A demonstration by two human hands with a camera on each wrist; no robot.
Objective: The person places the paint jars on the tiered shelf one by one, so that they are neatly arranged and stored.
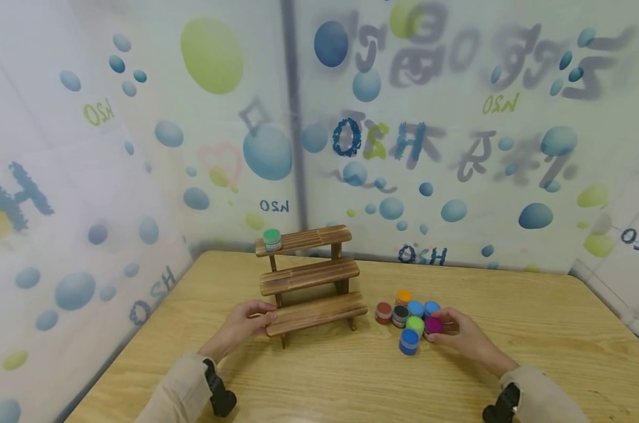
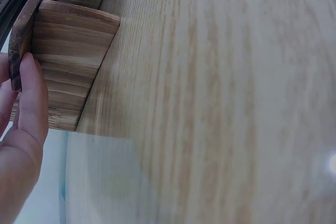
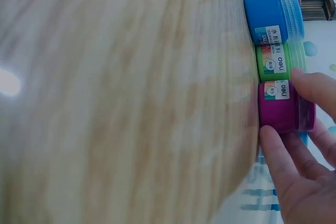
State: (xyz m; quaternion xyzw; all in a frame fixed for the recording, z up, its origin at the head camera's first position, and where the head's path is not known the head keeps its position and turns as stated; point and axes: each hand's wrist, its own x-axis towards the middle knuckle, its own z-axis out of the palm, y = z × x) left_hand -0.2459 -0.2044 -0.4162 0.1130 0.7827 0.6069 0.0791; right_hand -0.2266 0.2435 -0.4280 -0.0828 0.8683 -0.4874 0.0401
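Observation:
A three-step wooden shelf stand [image 1: 316, 314] stands on the table, with a green-lidded paint jar [image 1: 272, 239] at the left of its top step. My left hand [image 1: 241, 324] pinches the left end of the lowest step; the left wrist view shows fingers on both faces of that board [image 2: 23, 40]. To the right, my right hand [image 1: 464, 338] grips a purple paint jar [image 3: 278, 106] between thumb and fingers, at the right side of a group of jars. Beside it are a light green jar [image 3: 273, 61] and a dark blue jar [image 3: 268, 19].
Also in the group are a red-brown jar [image 1: 383, 312], a black jar [image 1: 400, 316], an orange jar [image 1: 403, 297] and two lighter blue jars, one [image 1: 416, 308] left of the other [image 1: 431, 308]. A patterned curtain [image 1: 383, 176] hangs behind the wooden table [image 1: 319, 382].

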